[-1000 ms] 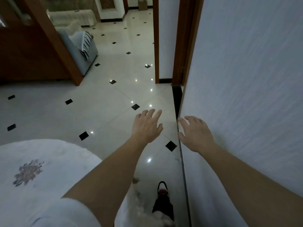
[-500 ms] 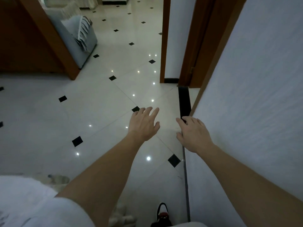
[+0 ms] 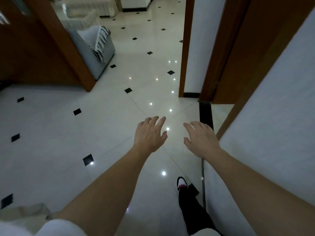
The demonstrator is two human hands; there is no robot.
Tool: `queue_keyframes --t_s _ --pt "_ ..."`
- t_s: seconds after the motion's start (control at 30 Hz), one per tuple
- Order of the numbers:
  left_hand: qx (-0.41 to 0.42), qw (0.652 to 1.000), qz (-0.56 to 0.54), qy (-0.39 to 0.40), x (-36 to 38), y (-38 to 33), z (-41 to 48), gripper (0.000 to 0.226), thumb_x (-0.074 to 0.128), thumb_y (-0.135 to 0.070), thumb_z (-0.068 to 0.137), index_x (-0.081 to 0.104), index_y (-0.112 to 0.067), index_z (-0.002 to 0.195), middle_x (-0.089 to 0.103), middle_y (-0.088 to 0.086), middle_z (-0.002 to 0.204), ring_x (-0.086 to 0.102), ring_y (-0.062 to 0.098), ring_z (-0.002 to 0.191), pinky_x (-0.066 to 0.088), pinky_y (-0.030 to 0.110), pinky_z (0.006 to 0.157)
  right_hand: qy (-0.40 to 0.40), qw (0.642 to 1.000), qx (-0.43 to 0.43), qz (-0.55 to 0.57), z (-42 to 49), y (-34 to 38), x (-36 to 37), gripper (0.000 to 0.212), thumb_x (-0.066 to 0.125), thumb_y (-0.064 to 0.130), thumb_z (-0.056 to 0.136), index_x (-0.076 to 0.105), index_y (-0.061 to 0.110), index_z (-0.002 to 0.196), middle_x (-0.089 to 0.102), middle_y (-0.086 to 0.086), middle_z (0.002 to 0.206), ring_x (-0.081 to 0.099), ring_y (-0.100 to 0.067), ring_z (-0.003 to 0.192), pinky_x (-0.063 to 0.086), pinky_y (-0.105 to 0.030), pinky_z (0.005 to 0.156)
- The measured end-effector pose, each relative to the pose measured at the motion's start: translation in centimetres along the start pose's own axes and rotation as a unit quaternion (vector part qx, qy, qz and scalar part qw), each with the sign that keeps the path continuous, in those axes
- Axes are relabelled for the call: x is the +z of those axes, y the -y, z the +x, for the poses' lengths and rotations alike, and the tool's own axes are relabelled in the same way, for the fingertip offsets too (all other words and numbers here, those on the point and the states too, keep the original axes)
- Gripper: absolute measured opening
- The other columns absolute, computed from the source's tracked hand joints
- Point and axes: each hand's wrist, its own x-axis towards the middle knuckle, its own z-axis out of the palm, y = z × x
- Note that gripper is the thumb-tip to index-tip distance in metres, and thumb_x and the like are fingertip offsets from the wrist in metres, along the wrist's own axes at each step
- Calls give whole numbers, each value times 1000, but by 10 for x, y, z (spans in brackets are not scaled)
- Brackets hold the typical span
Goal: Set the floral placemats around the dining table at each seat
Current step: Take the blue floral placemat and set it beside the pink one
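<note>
The left hand and right hand hang forward empty, fingers loosely spread, over the tiled floor, probably free for fetching floral placemats, which, like the bench, are out of view.

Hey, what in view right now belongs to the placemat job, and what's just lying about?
Job: left hand, right hand, both open and empty. Nothing else for the job shows.
Lying about: grey armchair, tiled floor, wooden door frame, white wall, shoe.
</note>
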Motion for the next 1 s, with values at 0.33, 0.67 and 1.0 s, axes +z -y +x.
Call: queue_keyframes --t_s 0.33,0.67,1.0 --pt "-144 989 28 25 -11 100 92 60 35 -50 98 23 -28 152 38 1 153 36 24 138 38 40 106 59 991 -113 33 189 22 13 55 45 39 95 35 22 146 43 -7 145 38 -24 133 27 -41 112" --pt "-345 938 5 18 -16 206 75 59 37 -48 97 26 -26 151 40 0 151 38 24 136 40 39 102 60 953 -297 27 316 151 8 55 48 38 93 39 21 144 45 -8 144 40 -26 132 30 -41 108" --pt "-479 877 -12 21 7 357 -1 59 39 -48 97 29 -26 150 42 2 150 41 24 134 43 40 101 87 894 -440 6 372 346 48 55 47 39 94 38 20 145 45 -9 144 41 -27 131 30 -41 108"
